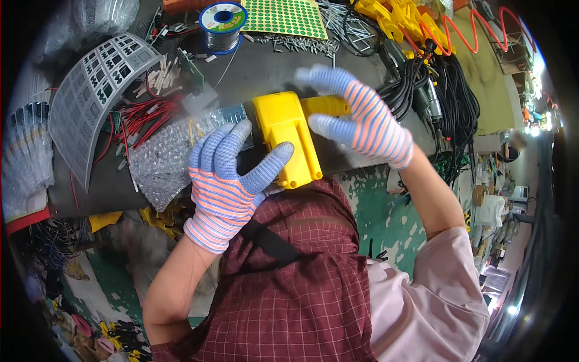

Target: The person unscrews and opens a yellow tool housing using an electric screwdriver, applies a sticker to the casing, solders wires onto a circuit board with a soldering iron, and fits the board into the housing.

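Observation:
A yellow plastic casing (289, 136) stands at the near edge of the dark workbench, just in front of my body. My left hand (226, 166), in a blue and orange striped glove, grips it, with the thumb across its front face and the fingers along its left side. My right hand (362, 117), gloved the same way, is raised to the right of the casing with thumb and fingers apart, holding nothing. Between them, behind the hand, a yellow arm-like part (326, 105) juts out to the right; whether it joins the casing I cannot tell.
Bubble wrap (160, 160) and red wires (151, 117) lie left, near a curved printed sheet (99, 99). Behind are a solder wire spool (223, 27), a green-dotted sticker sheet (283, 17) and loose screws (295, 45). Black cables (455, 99) hang at the right.

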The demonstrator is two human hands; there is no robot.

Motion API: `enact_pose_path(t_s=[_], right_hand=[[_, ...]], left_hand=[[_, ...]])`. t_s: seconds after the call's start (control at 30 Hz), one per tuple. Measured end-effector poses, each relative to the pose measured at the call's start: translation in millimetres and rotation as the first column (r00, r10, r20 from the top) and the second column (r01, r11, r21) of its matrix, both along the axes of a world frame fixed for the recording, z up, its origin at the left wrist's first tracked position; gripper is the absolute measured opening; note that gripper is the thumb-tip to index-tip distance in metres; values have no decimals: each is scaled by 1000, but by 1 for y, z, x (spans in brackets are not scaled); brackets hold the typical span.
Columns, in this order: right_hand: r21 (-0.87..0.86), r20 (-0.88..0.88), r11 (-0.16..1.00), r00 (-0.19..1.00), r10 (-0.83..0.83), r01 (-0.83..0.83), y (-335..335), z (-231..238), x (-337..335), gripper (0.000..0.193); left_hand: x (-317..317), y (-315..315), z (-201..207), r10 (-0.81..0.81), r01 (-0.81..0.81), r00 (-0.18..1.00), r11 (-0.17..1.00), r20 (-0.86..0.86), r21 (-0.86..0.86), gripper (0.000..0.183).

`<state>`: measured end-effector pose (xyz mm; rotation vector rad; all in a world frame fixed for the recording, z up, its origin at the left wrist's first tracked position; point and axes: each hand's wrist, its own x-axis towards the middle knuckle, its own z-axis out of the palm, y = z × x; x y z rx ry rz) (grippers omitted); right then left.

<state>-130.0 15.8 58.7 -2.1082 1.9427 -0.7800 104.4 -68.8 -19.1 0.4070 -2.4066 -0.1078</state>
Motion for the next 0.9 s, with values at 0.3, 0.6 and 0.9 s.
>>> enact_pose_path(t_s=[0.3,0.6,0.9], right_hand=[[-161,-3,987,1000,-15,14,-38,-12,94,78],[-110,-302,991,948,-105,74,-47,-16,101,61],[-534,-356,845,902,-243,17,-84,19,53,36]], left_hand=[[6,5,-21,17,-12,996,998,-88,58,51],[3,4,-29,-27,38,998,978,-55,204,46],[-16,13,-14,-291,287,943,957,-159,-46,43]])
